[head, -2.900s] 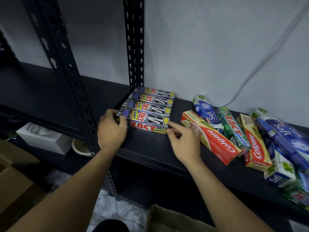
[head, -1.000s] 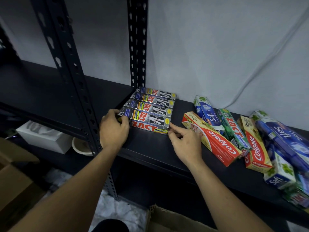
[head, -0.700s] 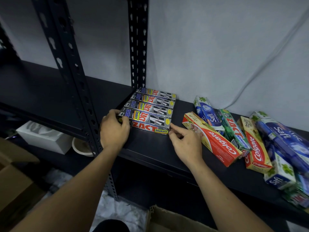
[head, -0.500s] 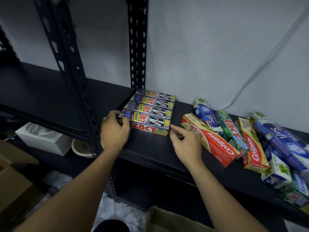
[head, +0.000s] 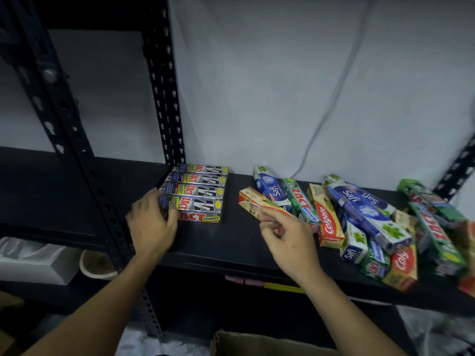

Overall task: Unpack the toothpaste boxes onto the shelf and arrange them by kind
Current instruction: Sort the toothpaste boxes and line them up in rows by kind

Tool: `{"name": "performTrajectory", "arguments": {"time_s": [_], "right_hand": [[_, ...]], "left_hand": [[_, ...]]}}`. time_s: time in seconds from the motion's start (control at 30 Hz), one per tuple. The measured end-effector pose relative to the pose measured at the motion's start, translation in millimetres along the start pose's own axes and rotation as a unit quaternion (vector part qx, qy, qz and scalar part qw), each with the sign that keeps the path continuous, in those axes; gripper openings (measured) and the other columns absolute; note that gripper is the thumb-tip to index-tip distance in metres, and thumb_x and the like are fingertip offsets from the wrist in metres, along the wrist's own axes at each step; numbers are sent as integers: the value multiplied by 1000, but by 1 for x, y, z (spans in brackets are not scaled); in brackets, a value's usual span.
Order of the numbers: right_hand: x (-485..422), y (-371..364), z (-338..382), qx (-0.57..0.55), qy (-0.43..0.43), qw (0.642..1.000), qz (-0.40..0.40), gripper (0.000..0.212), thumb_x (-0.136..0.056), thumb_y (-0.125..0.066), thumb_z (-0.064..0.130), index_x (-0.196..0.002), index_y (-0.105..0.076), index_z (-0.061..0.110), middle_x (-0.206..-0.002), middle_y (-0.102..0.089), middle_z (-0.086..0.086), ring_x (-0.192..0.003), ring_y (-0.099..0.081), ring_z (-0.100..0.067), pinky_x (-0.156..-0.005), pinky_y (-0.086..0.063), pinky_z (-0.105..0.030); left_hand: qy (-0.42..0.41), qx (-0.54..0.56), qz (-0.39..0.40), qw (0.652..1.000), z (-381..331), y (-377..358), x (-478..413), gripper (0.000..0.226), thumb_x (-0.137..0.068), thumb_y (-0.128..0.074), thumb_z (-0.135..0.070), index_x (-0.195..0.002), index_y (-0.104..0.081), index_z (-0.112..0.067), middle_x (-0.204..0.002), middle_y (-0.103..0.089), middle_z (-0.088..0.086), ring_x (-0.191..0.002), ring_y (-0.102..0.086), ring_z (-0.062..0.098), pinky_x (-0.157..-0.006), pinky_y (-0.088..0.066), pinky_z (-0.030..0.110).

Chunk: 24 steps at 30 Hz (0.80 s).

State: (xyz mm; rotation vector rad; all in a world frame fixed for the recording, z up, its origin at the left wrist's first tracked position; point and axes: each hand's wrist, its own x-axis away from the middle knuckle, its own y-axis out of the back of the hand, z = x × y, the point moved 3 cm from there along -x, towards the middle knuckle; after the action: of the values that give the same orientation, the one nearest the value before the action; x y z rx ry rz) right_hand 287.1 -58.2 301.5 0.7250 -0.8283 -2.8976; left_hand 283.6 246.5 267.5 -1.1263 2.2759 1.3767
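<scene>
Plainly, the left hand (head: 151,224) grips the end of the front Zact Smokers box (head: 198,210) on the black shelf (head: 218,242); the right hand (head: 288,237), fingers loose and empty, hovers over the nearest Colgate box (head: 253,201). Pinch it mid-length (a Saft box (head: 272,191) crowds it) and lift clear.

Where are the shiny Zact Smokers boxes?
Head view: the Zact Smokers boxes sit in a row on the shelf, left side, by the black post, the left hand gripping one.
</scene>
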Motion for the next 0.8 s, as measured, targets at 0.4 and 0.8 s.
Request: {"name": "performTrajectory", "arguments": {"time_s": [0.4,0.8], "right_hand": [[27,136,-53,290,27,948,-128,24,-86,-57,34,-98,-75,23,-118,-69,5,-106,-50,-21,-88,-46,-43],[42,151,-106,347,-145,920,-107,66,-89,-55,62,-145,-45,30,-152,-37,-2,-133,-38,-29,-105,-35,-49]], "left_hand": [[-78,149,229,959,-174,-61,72,78,-88,-49,-67,-152,-32,-27,-166,-19,-7,-147,-26,23,-115,-32,54],[-24,68,279,958,-203,-100,103,85,-85,-42,-81,-157,-22,-40,-168,9,-5,-152,-12,28,-120,-19,53]]}}
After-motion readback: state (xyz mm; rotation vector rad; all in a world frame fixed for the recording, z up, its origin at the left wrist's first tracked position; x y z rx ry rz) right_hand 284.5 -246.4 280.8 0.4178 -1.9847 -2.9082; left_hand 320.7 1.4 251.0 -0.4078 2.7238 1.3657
